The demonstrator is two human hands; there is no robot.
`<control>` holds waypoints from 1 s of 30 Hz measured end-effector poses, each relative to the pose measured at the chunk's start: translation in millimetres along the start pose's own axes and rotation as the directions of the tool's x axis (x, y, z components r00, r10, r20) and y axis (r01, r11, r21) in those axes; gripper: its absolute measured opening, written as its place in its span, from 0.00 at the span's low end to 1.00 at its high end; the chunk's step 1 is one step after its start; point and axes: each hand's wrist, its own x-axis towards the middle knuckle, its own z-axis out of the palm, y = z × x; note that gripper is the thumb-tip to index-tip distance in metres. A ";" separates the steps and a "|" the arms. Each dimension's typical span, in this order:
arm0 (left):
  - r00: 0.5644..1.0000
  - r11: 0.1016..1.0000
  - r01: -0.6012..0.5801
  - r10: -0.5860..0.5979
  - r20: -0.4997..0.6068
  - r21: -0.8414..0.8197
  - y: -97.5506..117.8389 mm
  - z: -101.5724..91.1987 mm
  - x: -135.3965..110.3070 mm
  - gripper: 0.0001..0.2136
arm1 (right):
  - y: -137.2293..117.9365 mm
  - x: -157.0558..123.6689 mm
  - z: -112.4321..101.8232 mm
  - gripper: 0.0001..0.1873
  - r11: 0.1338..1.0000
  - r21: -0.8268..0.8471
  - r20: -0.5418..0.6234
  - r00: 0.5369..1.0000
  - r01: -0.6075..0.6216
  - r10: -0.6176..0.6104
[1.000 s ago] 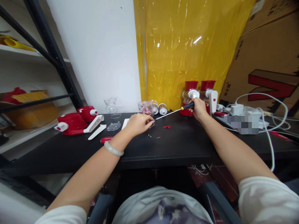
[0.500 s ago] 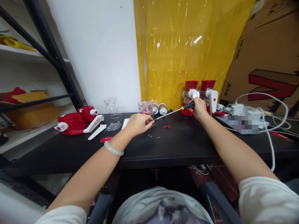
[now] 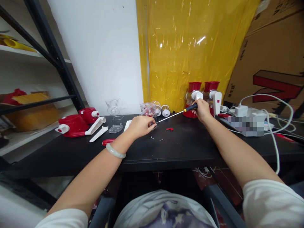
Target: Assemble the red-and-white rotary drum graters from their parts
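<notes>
My right hand (image 3: 202, 109) is wrapped round the black-and-yellow handle of a long screwdriver (image 3: 172, 117), whose shaft slants down to the left. At its tip, my left hand (image 3: 142, 126) is closed in a pinch. What the left fingers hold is too small and hidden to name; a clear edge shows just beneath them. Close by on the black table lie a small red part (image 3: 169, 129) and several tiny screws (image 3: 152, 137). Behind the left hand stands a clear plastic housing (image 3: 147, 108), partly covered by the fingers.
Red bases (image 3: 73, 125) with white knobs, white handles (image 3: 98, 134) and a clear cover (image 3: 116, 128) lie left on the table (image 3: 185, 148). Two white-rimmed drums (image 3: 165, 110) stand at the back. Red-topped rotary graters (image 3: 211, 87) are behind my right hand, near chargers and white cables (image 3: 275, 142).
Almost nothing differs. Both hands and the screwdriver stay in the same place, with only a very slight shift at the screwdriver.
</notes>
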 end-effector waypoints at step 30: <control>0.999 1.000 0.018 -0.018 0.049 0.010 0.1 1.0 0.2 0.08 | 2.0 -0.8 1.5 0.06 0.998 -0.047 -0.010 0.999 0.035 -0.035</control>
